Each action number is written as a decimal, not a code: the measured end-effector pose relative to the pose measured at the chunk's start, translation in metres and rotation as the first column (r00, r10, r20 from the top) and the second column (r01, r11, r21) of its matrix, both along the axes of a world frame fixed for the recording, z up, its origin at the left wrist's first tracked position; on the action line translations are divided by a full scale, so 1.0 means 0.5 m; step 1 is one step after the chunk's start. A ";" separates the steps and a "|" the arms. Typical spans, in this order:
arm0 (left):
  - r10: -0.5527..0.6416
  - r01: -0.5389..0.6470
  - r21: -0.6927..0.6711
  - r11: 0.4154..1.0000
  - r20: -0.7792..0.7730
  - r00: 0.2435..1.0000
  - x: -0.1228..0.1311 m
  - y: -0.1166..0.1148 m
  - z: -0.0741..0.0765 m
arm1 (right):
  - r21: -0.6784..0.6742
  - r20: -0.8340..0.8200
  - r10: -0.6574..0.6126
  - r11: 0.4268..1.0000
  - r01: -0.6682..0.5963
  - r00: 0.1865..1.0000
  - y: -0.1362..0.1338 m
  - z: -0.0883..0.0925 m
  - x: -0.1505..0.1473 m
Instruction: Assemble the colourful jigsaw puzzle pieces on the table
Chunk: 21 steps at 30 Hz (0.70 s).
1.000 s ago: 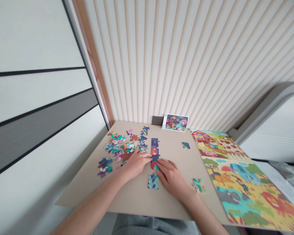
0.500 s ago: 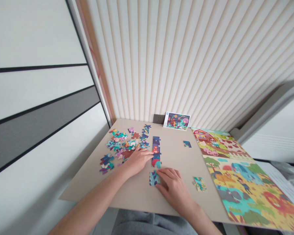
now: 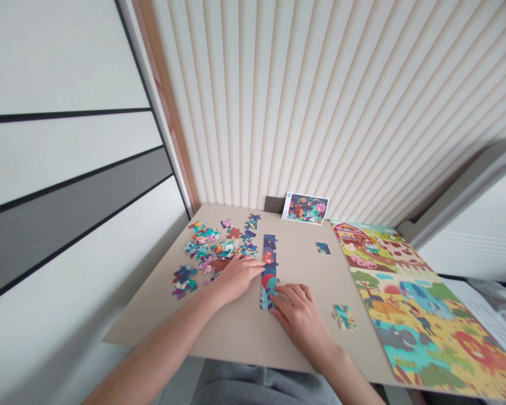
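A narrow vertical strip of joined jigsaw pieces in dark blue, red and teal lies on the beige board. My left hand rests flat just left of the strip, its fingertips against the strip's side. My right hand lies to the lower right, with its fingers on the strip's lowest piece. That piece now sits against the strip's lower end. Loose jigsaw pieces are scattered left of my left hand.
A picture card leans on the wall behind the board, beside a dark wall socket. A single piece and a small joined cluster lie right of the strip. An assembled farm-animal puzzle lies further right.
The separate piece below the strip has slid up under my right hand and now abuts the strip's lower end. My left hand has barely moved.
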State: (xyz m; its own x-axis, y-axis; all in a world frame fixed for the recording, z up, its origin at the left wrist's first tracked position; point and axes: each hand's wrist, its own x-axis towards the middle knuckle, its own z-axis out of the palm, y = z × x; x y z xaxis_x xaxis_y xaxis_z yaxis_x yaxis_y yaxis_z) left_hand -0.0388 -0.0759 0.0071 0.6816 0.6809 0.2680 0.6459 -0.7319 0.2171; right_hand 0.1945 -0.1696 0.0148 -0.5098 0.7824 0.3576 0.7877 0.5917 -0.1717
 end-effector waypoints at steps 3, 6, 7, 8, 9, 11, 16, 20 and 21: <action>0.006 -0.006 -0.003 1.000 0.006 1.000 0.000 -0.001 -0.001 | 0.047 0.028 0.006 0.999 -0.007 1.000 0.001 -0.014 -0.001; 0.004 -0.003 -0.017 1.000 0.008 1.000 0.000 -0.001 0.000 | 0.066 0.058 0.015 0.998 -0.019 0.998 0.003 -0.018 -0.001; 0.003 -0.003 -0.020 1.000 0.006 1.000 0.000 -0.001 0.001 | 0.069 0.064 0.016 0.997 -0.021 0.998 0.004 -0.018 -0.001; 0.004 -0.004 -0.022 1.000 0.003 1.000 0.000 -0.001 0.001 | 0.069 0.067 0.016 0.997 -0.020 0.998 0.004 -0.017 -0.002; 0.005 -0.005 -0.023 1.000 0.001 1.000 0.000 -0.001 0.002 | 0.065 0.067 0.015 0.998 -0.019 0.998 0.004 -0.016 -0.003; 0.006 -0.006 -0.021 1.000 -0.004 1.000 0.000 -0.001 0.002 | 0.047 0.061 0.005 0.999 -0.008 0.998 0.002 -0.013 -0.004; -0.004 0.004 -0.028 1.000 0.002 1.000 0.000 0.001 -0.001 | -0.016 0.011 -0.005 1.000 0.005 1.000 -0.005 -0.007 -0.001; -0.002 0.002 -0.036 0.999 0.000 1.000 0.001 -0.001 0.000 | -0.024 -0.019 0.003 1.000 -0.003 1.000 -0.009 0.005 0.000; 0.001 -0.001 -0.035 0.999 -0.001 1.000 0.001 -0.001 0.000 | -0.016 -0.023 0.005 1.000 -0.005 1.000 -0.012 0.010 0.000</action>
State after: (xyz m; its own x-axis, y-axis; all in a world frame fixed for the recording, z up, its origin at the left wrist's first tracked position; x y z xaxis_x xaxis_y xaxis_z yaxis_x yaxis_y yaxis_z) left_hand -0.0383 -0.0764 0.0071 0.6814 0.6904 0.2429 0.6467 -0.7233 0.2419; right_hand 0.1948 -0.1754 0.0197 -0.5055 0.7856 0.3568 0.7802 0.5928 -0.1996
